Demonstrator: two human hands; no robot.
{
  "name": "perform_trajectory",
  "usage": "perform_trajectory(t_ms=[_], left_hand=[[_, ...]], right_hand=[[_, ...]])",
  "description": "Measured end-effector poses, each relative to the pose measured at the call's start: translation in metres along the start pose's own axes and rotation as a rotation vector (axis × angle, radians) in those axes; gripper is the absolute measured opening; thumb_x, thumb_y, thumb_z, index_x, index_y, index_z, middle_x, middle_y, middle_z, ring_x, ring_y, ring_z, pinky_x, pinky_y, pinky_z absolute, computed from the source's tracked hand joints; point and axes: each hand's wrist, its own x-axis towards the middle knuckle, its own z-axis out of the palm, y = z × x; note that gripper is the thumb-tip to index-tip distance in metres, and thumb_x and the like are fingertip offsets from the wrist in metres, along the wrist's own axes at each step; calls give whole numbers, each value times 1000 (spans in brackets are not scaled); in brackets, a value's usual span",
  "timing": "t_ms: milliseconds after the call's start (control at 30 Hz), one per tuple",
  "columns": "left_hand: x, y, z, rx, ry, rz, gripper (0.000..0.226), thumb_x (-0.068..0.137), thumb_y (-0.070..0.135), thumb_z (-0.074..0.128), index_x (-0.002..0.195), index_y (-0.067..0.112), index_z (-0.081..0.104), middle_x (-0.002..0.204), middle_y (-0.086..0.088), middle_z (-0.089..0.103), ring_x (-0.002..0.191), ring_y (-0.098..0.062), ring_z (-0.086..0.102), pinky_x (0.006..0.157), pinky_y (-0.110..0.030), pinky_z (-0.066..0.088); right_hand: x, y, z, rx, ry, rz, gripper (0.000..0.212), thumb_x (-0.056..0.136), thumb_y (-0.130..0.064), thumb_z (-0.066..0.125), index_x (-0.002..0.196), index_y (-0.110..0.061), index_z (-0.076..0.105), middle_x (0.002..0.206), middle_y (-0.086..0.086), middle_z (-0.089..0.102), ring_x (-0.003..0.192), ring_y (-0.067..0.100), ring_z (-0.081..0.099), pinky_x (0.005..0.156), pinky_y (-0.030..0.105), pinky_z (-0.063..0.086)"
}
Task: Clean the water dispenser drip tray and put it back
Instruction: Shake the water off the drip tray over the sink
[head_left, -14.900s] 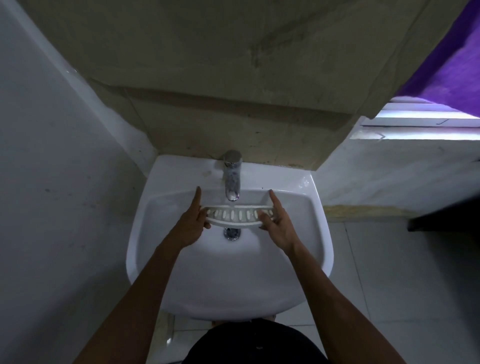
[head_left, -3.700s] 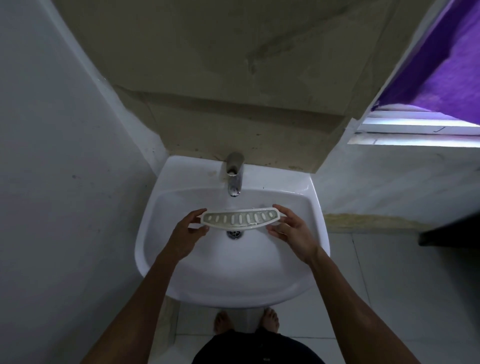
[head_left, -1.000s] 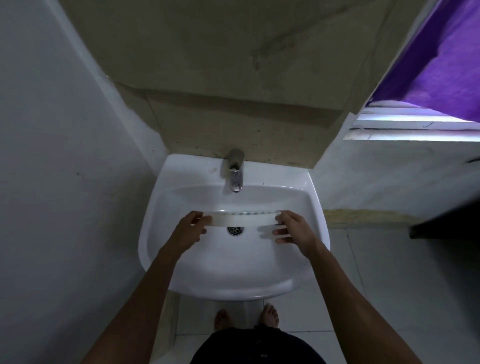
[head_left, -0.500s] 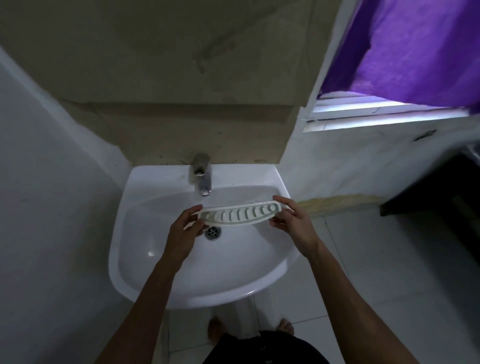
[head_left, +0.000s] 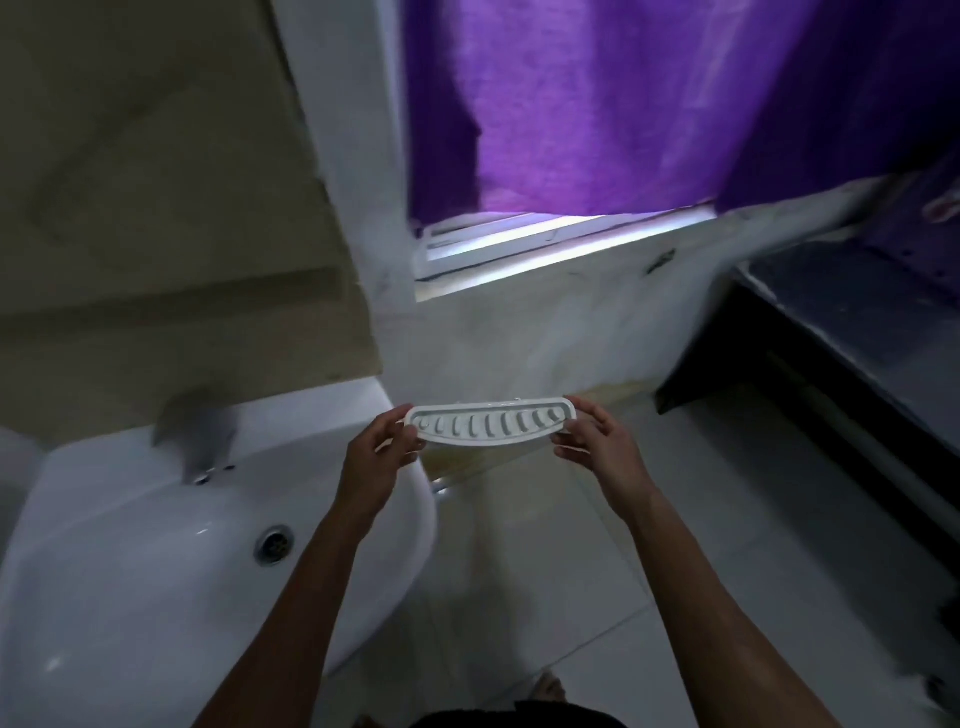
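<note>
The drip tray (head_left: 491, 423) is a long white curved plastic piece with a row of slots. It hangs level in the air, to the right of the sink and above the floor. My left hand (head_left: 375, 457) pinches its left end. My right hand (head_left: 597, 441) pinches its right end. The slotted face points up toward me. No water dispenser is in view.
A white sink (head_left: 156, 561) with a metal tap (head_left: 195, 434) and drain (head_left: 272, 543) fills the lower left. A purple curtain (head_left: 623, 104) hangs over the window ahead. A dark counter (head_left: 857, 322) runs along the right. Pale floor tiles (head_left: 545, 571) lie below the tray.
Both hands have carried the tray out of the sink basin and to the right. My view has swung right, so the sink now sits at the left.
</note>
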Motion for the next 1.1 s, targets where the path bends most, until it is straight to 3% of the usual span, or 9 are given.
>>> perform_trajectory(t_ms=[200,367,500,700,1100], left_hand=[[36,18,129,-4,-126,37,24,96,8,55,117,15,63,101,-12,70,71,-6,68,69,-18,56],[65,32,218,52,-268,71,26,96,8,55,121,8,62,104,-13,69,77,-11,70,72,-20,58],[86,45,282,69,-362,105,24,96,9,55,118,15,63,105,-13,70,83,-21,68,76,-23,59],[124,52,380,77,-462,109,25,95,11,56,120,10,64,99,-10,71,75,-11,68,74,-23,58],[245,76,570,56,-623,28,20,92,10,61,111,11,67,92,-13,73,73,-14,72,68,-21,58]], right_hand=[[18,-36,-115,17,126,-64,22,95,-5,58,107,-19,70,92,10,73,82,22,68,80,34,59],[25,-57,-193,73,255,-101,23,96,-4,57,115,-11,68,92,9,74,82,23,68,79,32,60],[34,-64,-243,118,361,-110,25,95,-4,57,117,-12,69,92,9,75,83,23,69,80,35,60],[56,-78,-313,160,517,-138,24,94,-6,59,114,-13,71,94,13,75,83,22,70,81,36,59],[156,-132,-432,240,775,-130,20,95,-5,59,113,-1,67,91,18,71,80,26,67,72,31,60]])
